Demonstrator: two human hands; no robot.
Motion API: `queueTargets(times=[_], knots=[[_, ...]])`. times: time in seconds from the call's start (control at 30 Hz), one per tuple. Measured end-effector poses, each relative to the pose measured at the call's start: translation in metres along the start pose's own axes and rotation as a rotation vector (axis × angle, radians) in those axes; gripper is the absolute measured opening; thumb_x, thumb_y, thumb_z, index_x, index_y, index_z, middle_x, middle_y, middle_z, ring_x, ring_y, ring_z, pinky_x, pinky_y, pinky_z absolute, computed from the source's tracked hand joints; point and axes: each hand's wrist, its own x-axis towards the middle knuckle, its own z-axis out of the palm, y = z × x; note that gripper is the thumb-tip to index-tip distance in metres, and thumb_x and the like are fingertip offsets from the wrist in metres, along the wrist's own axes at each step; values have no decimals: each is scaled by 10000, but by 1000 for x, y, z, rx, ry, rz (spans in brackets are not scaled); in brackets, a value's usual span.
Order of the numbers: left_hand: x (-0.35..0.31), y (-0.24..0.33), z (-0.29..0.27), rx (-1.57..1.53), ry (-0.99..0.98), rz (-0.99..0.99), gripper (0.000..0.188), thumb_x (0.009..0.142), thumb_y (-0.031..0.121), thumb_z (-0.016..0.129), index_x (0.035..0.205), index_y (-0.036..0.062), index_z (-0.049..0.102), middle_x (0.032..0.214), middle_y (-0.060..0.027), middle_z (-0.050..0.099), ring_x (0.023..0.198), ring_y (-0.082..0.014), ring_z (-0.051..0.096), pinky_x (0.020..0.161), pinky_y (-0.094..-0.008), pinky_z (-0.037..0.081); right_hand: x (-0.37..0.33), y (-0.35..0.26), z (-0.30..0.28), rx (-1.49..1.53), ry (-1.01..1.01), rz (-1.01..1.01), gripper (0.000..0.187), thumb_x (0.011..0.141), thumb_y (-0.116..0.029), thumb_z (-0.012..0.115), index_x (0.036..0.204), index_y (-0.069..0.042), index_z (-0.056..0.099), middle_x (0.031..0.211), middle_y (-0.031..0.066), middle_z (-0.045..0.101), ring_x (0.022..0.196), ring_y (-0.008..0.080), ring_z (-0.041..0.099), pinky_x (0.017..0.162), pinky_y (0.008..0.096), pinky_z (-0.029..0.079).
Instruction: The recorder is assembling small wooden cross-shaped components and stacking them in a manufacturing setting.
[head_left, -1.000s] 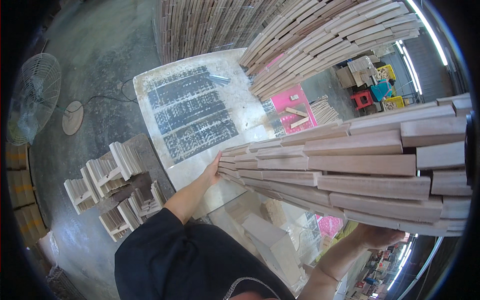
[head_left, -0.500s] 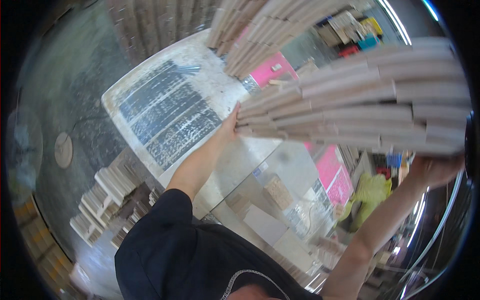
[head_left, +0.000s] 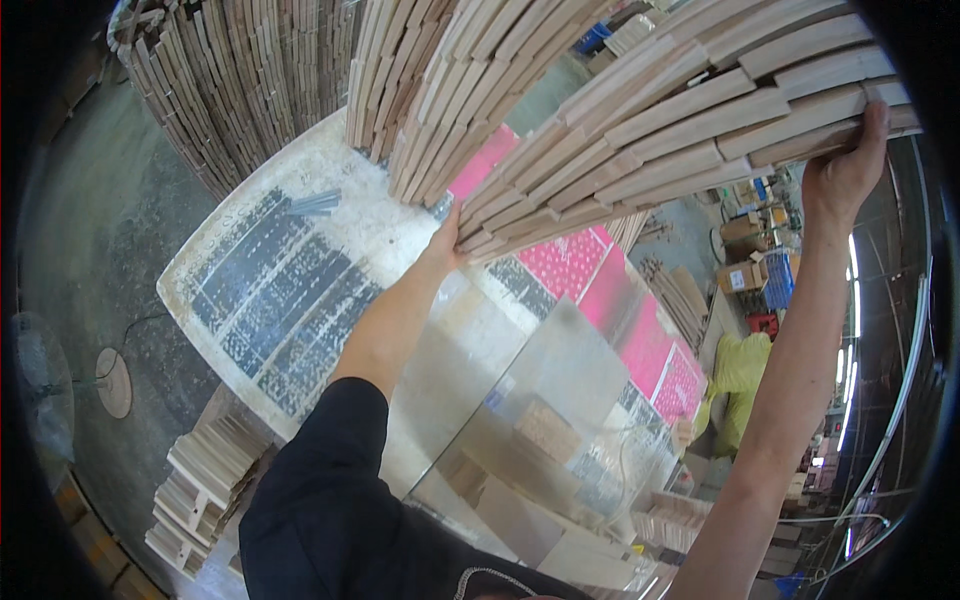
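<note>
A tall stack of wooden strips [head_left: 640, 140], laid in staggered rows, slants across the upper right, held between both hands. My left hand [head_left: 449, 240] is closed on its lower left end, with the thumb showing along the edge and the other fingers mostly hidden. Around the right end, at the bottom row, my right hand [head_left: 846, 178] is closed with its thumb up; its other fingers are behind the wood. Below the stack spreads a worn white table [head_left: 345, 228] with dark patches. Close to my left hand stands another stack of strips [head_left: 450, 110] on the table.
More strips are piled at the back left [head_left: 240, 90]. Thin grey rods [head_left: 316, 203] and pink sheets [head_left: 635, 335] lie on the table. Short wooden pieces [head_left: 205, 480] are piled at the lower left, near a round fan base [head_left: 114, 383]. Yellow-green bags [head_left: 738, 380] stand at the right.
The held stack's right end has risen, together with my right hand. My left hand keeps its grip on the lower left end. The view has shifted, showing more of the back piles.
</note>
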Motion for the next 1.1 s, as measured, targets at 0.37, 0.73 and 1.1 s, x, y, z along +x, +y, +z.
queueTargets(times=[0.37, 0.73, 1.1], knots=[[56, -1, -56, -16, -74, 32, 896, 876, 750, 610, 1515, 138, 461, 1556, -123, 465, 1422, -314, 443, 1170, -541, 295, 5, 84, 19, -64, -108, -33, 688, 874, -412, 803, 1285, 61, 518, 1216, 148, 614, 1112, 197, 577, 1022, 334, 435], [34, 6, -57, -26, -33, 68, 925, 885, 766, 569, 1518, 103, 442, 1578, -131, 438, 1425, -303, 444, 1181, -480, 292, -16, 98, 17, -91, -177, -38, 579, 942, -372, 733, 1329, -15, 490, 1194, 76, 600, 1124, 170, 573, 1010, 341, 450], [72, -15, -60, 12, 89, 124, 1144, 834, 849, 536, 1505, -64, 370, 1507, -185, 477, 1308, -306, 546, 1055, -442, 467, -17, 110, 17, -252, -145, -51, 754, 881, -499, 764, 1312, 70, 523, 1270, 185, 612, 1168, 233, 579, 1042, 359, 425]])
